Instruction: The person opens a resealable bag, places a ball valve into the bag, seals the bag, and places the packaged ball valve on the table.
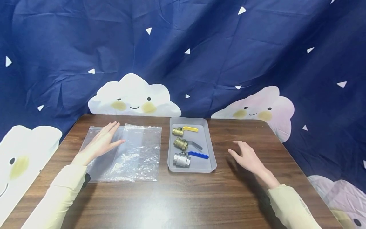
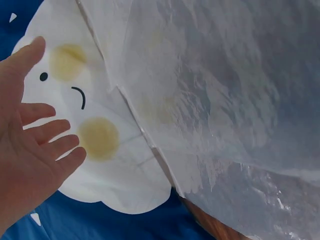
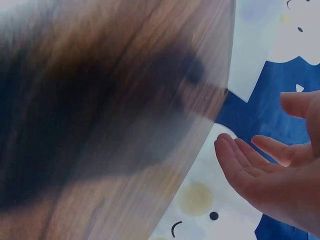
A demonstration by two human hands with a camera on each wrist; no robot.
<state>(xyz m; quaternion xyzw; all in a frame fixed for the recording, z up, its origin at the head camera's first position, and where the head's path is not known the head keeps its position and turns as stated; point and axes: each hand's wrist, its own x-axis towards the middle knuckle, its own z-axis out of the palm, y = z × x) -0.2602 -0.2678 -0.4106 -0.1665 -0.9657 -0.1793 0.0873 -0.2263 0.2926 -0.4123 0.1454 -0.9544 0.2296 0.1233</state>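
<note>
Over the clear zip bags on the left of the table hovers my left hand, its fingers straight and holding nothing. The left wrist view shows this hand apart from the plastic. My right hand is above the wood to the right of a grey tray, fingers loosely bent and nothing in them; the right wrist view shows the hand too. Inside the tray lie a small brass ball valve with a yellow lever, a brass one with a grey lever and a silver one with a blue lever.
The brown wooden table carries the bags and the tray, which stands near the far edge. Behind it hangs a dark blue cloth with white triangles and smiling clouds. At least two bags overlap, zip edges toward the back.
</note>
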